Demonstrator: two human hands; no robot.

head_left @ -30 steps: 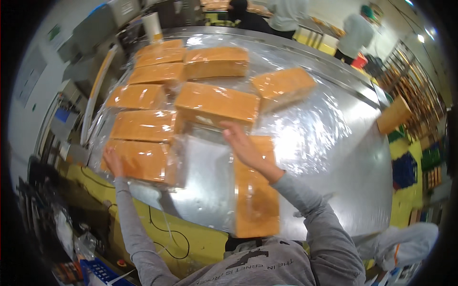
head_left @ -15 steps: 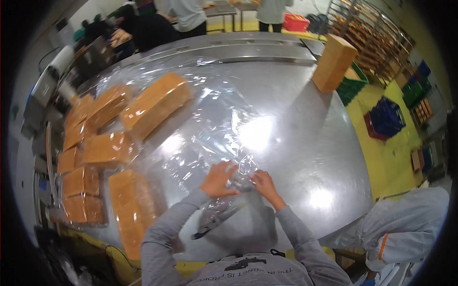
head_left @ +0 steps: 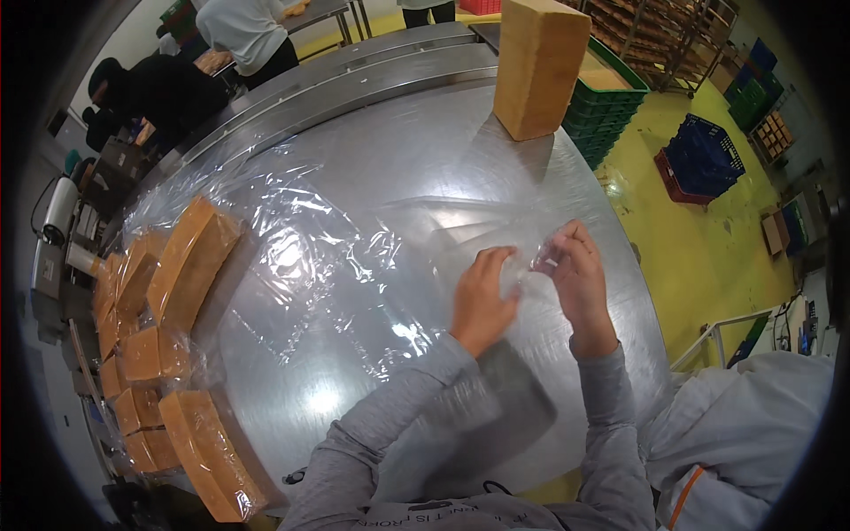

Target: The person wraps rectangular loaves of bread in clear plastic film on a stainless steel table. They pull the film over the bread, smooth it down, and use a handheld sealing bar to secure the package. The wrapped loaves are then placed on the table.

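Observation:
Over the right half of the steel table point(head_left: 354, 434), both my hands grip the edge of a thin clear plastic bag point(head_left: 469, 232). My left hand point(head_left: 482, 301) is closed on one side of it with fingers curled. Just to its right, my right hand point(head_left: 580, 274) pinches the bag between thumb and fingers. The bag looks flat and spreads away from my hands. Beyond them a tall unwrapped bread loaf point(head_left: 538, 75) stands upright at the table's far right edge. More clear plastic film point(head_left: 310, 239) lies crumpled to the left of my hands.
Several loaves in clear film point(head_left: 190, 265) lie along the left side. Stacked green crates point(head_left: 598, 115) adjoin the far right corner, and blue and red crates point(head_left: 699, 159) stand on the yellow floor. A white-clad person point(head_left: 735, 442) is close on my right; others work beyond the table.
My hands have moved right and away from my body, drawing up the clear bag. The view has swung right, so the wrapped loaves appear farther left.

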